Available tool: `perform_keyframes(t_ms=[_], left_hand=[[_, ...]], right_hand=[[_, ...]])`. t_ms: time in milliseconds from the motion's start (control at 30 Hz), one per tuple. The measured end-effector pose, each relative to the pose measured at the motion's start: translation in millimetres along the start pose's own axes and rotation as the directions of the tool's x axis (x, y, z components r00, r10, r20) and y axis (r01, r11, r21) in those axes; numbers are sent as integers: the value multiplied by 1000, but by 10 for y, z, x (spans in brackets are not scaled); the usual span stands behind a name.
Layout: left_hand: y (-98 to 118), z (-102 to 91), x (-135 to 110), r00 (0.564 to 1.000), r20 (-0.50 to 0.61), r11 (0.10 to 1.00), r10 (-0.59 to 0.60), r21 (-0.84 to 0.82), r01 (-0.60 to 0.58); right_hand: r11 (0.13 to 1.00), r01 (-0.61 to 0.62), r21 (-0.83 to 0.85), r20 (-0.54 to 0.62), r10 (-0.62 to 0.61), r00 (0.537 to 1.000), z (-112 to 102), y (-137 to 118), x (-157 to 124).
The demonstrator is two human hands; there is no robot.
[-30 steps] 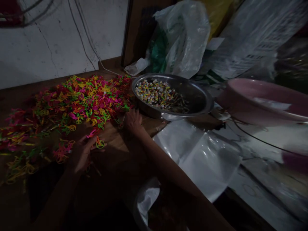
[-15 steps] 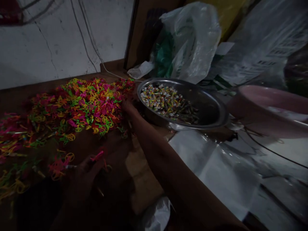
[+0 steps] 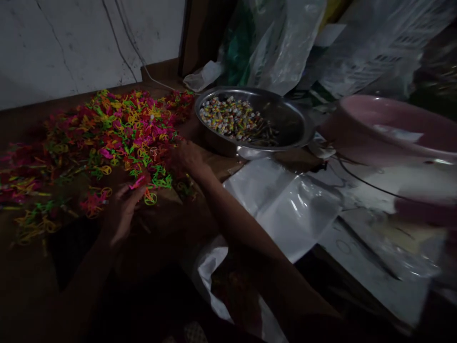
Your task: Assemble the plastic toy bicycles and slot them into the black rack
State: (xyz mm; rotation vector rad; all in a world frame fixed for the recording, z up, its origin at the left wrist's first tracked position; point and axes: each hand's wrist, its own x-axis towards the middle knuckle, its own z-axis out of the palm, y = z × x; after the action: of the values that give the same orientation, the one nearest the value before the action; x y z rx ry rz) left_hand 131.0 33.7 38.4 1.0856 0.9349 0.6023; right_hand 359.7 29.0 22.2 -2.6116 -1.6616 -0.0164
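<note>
A wide heap of small neon plastic pieces, pink, green, yellow and orange, covers the wooden table. My left hand rests at the heap's near edge, its fingertips pinched on a pink piece with a green-and-orange ring piece just beyond. My right hand lies knuckles up on the heap's right edge, fingers curled into the pieces, close to a steel bowl holding several small multicoloured beads. What the right fingers hold is hidden.
A pink plastic basin stands at the right. Clear plastic sheets lie over the table's right part. Bunched plastic bags lean behind the bowl. A white wall closes the far side. A white bag sits near my lap.
My right hand went forward to the bowl's rim, then came back onto the heap's right edge. My left hand stayed at the near edge, holding the pink piece. The view shifted.
</note>
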Motion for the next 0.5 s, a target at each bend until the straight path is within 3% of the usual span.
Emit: perform_keyframes(t_ms=[133,233,367,500], left_hand=[[-22,-26,-67,999,26,999,32,-40,-31],[-96,-3,-112,998,45,992,32,-127,-26],[-151,43,-119,997,54,984,-61,-165,69],[-136,15,-132,994,23,977,-108,-180,111]], right_hand=[[987,-157,34,-2,157,988,-242,387,-323],[981,-178,76,33,176,984,-213,535,-626],[974,-112,195,-10,116,993,97,329,-805],[961,-182,210,-13,189,982,364,107,-619]])
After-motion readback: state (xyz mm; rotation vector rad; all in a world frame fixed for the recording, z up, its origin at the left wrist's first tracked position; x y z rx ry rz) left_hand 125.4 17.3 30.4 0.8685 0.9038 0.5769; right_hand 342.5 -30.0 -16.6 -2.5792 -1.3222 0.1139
